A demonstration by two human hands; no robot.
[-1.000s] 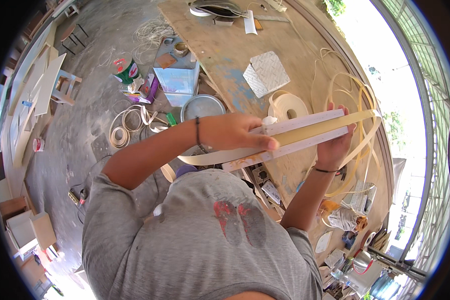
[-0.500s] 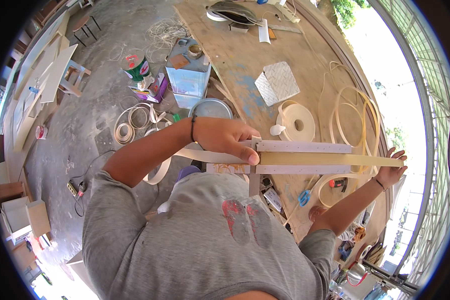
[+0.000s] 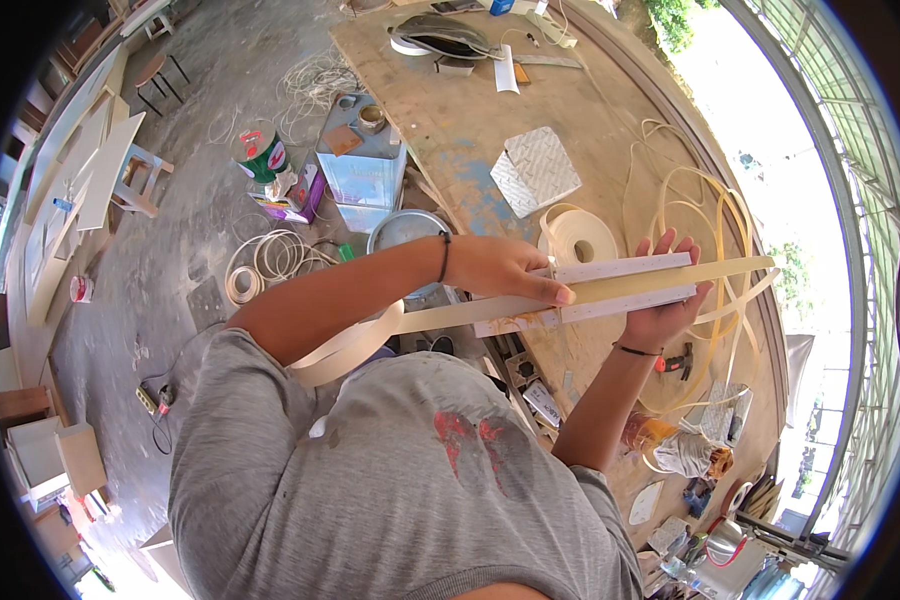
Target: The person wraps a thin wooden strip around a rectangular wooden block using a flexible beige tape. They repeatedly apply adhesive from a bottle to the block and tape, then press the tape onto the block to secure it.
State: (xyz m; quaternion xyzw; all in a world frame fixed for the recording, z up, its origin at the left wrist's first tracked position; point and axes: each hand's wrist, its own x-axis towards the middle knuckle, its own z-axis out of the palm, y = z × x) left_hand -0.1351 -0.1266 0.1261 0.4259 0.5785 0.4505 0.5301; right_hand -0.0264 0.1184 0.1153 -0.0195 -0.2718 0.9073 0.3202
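A long narrow guide board [image 3: 625, 297] with two white rails tilts up to the right in front of me. A cream edging strip [image 3: 730, 272] lies along the groove between the rails and sticks out past the right end. My left hand [image 3: 495, 270] grips the board's left part, thumb pressed down on the strip and the other fingers mostly hidden. Behind that hand the strip's slack loop [image 3: 355, 345] hangs to the left. Palm up beneath the board's right part is my right hand [image 3: 667, 310], its fingers spread and showing past the far rail.
On the wooden table [image 3: 440, 95] lie a roll of cream banding [image 3: 582, 238], patterned white sheets [image 3: 537, 172], loose strip coils [image 3: 725, 215] and a red-and-black tool [image 3: 675, 362]. A blue-white tin [image 3: 362, 175], a round bucket [image 3: 410, 228] and a green can [image 3: 260, 152] stand to the left.
My right hand has moved left from the strip's far end to beneath the board. Board and left hand have shifted right, and the board's right end has risen in view.
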